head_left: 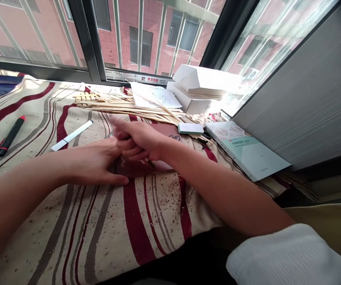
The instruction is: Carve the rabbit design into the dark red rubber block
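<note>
A flat reddish-brown sheet [165, 164] lies on the striped tablecloth, partly covered by both hands, with dark round marks near its far right corner. My left hand [95, 163] rests palm down at the sheet's left edge, its thumb stretched out to the right and its other fingertips hidden behind my right hand. Over the sheet, my right hand [139, 140] is curled closed, crossing in front of the left fingers. Whatever it grips is hidden by the fingers, which are slightly blurred. Brown crumbs are scattered over the cloth on the near side.
Thin wooden strips [123, 107] and a paper sheet [155, 95] lie along the window, beside a white box [200, 89]. A white-and-green block [190, 128] and a book [247, 148] are on the right. A white pen [72, 135] and black marker [10, 136] lie left.
</note>
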